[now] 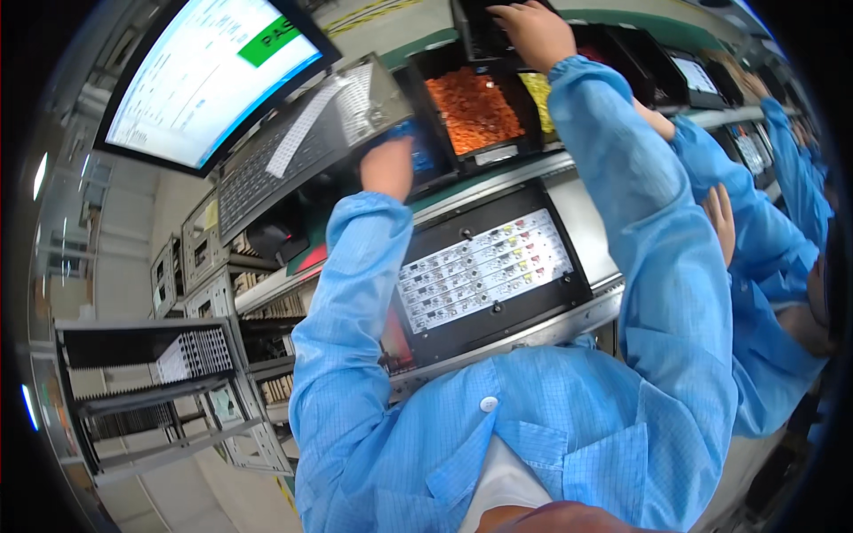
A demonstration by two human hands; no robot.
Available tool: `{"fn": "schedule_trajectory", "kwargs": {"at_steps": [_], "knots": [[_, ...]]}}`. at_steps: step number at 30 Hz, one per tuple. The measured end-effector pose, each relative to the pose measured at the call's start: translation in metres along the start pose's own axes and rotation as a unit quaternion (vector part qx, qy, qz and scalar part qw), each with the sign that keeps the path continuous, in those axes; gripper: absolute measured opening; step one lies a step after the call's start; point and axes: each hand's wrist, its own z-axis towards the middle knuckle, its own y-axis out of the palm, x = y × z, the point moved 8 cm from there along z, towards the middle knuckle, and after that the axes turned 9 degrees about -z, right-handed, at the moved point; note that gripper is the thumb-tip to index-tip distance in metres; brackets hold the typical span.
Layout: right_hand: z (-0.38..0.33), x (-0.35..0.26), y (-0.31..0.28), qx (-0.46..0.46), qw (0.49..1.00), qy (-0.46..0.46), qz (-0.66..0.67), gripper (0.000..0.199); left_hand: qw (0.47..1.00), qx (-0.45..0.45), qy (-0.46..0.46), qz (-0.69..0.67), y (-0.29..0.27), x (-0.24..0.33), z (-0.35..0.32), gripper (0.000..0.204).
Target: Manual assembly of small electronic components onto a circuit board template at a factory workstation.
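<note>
My left hand (388,169) reaches down into a dark bin of blue parts (421,158); its fingers are hidden among them. At the far side, my right hand (538,35) is stretched over a black bin (480,31), with the visible fingers extended and nothing seen in them. The bin's contents cannot be made out. Between my forearms, a panel of white circuit boards (484,271) with small red, yellow and dark parts lies in a black carrier (562,298) on metal rails.
Beside the blue parts stand bins of orange parts (473,108) and yellow parts (537,98). A monitor (209,80) and keyboard (271,169) are at the left, with white strips on top. A slotted rack (147,391) stands lower left. Co-workers in blue sleeves (737,182) work close on my right.
</note>
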Motion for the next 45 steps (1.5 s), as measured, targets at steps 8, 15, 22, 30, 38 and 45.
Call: {"fn": "schedule_trajectory", "kwargs": {"at_steps": [8,15,22,30,38,45], "knots": [[-0.148,-0.090,-0.079,-0.116,0.901,0.132,0.396,0.027,0.961,0.071,-0.086,-0.254,-0.028,-0.002,-0.029,0.023],[-0.284,-0.124,-0.117,-0.258,0.887,0.089,0.372,0.018,0.572,-0.123,-0.240,-0.774,0.025,0.021,-0.137,0.031],[-0.318,-0.129,-0.115,-0.338,0.861,0.139,0.353,0.019,0.561,-0.151,-0.285,-0.762,0.035,0.052,-0.204,0.034],[-0.316,-0.140,-0.117,-0.271,0.926,-0.010,0.261,0.019,0.589,-0.160,-0.274,-0.743,0.038,0.058,-0.212,0.033],[-0.301,-0.143,-0.119,-0.270,0.939,-0.057,0.204,0.017,0.584,-0.163,-0.281,-0.744,0.039,0.057,-0.210,0.035],[-0.298,-0.146,-0.116,-0.289,0.931,-0.086,0.204,0.016,0.597,-0.171,-0.271,-0.736,0.045,0.054,-0.216,0.037]]}}
